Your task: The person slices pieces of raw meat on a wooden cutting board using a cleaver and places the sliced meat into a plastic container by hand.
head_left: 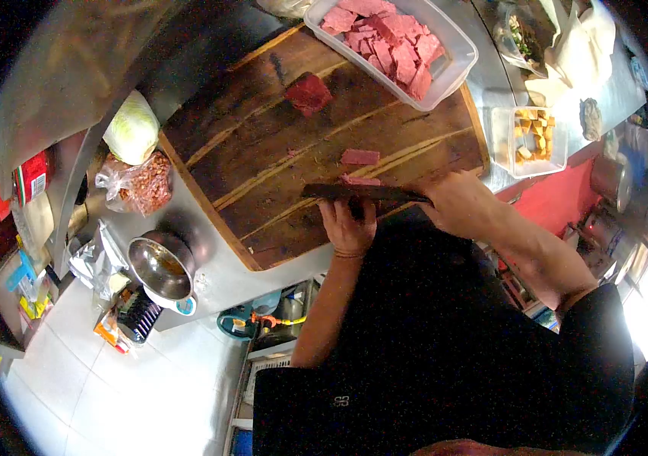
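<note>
My right hand is wrapped around the handle of a dark-bladed kitchen knife, which lies across the near part of a wooden cutting board. Close against the near side of the blade, my left hand has its fingers curled; what they press on or hold is hidden. Just beyond the blade sits a strip of pink meat, and another bit of meat shows right at the blade's far edge. Farther up the board rests a darker red chunk of meat.
A plastic tub of pink meat slices overlaps the board's far right corner. Right of the board stands a container of yellow-orange cubes. On the left are a cabbage, a bag of reddish-brown pieces and a metal pot.
</note>
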Available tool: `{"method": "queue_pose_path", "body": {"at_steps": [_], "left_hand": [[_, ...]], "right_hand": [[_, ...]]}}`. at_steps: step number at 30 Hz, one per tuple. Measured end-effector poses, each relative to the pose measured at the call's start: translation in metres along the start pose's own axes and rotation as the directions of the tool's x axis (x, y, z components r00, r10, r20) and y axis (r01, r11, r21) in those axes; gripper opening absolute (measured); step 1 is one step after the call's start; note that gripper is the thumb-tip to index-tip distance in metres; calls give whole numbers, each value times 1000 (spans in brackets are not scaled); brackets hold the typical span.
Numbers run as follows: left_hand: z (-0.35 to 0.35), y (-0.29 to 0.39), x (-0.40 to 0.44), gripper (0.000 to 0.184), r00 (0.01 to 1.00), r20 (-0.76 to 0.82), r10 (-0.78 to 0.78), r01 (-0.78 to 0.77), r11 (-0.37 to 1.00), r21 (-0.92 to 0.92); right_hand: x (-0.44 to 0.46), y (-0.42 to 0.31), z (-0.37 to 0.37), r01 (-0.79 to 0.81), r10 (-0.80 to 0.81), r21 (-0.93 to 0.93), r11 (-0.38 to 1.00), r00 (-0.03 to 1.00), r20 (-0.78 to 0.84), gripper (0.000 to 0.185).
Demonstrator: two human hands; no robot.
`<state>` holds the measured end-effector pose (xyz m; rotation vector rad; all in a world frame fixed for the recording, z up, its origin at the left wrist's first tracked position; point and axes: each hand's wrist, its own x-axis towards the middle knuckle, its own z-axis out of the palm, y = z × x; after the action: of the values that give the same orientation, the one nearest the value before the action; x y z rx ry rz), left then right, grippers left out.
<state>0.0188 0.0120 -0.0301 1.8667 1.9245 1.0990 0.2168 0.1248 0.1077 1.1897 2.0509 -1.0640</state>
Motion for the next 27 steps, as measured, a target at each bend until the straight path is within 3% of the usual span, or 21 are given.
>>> {"method": "queue_pose_path", "body": {"at_steps": [3, 7, 10, 12, 16, 18, 20, 27], "left_hand": [[4, -8, -10, 42, 999, -5, 39, -39, 999, 1], [3, -12, -6, 46, 997, 27, 78, -78, 997, -9], [5, -15, -10, 50, 995, 82, 64, -62, 998, -20], [6, -15, -13, 52, 995, 96, 41, -36, 998, -53], [7, -12, -13, 57, 999, -45, 6, -8, 999, -38], [6, -11, -11, 58, 998, -53, 25, -28, 998, -56], [3, -10, -10, 57, 997, 74, -21, 23, 999, -25], [3, -9, -8, 56, 1000, -24, 15, -17, 997, -72]], "right_hand": [[-5, 4, 6, 26, -21, 55, 998, 995, -94, 40], [-7, 10, 11, 12, -11, 20, 1000, 999, -49, 41], [-8, 8, 6, 65, -66, -11, 998, 993, -98, 29], [-10, 2, -5, 7, -4, 96, 995, 999, -32, 41], [-9, 9, 4, 56, -48, 100, 993, 996, -77, 42], [-12, 8, -1, 10, -11, 59, 998, 1000, 15, 43], [-17, 1, -7, -3, 5, 79, 997, 1000, -19, 44], [-19, 6, -3, 0, 5, 103, 995, 999, -49, 46]]}}
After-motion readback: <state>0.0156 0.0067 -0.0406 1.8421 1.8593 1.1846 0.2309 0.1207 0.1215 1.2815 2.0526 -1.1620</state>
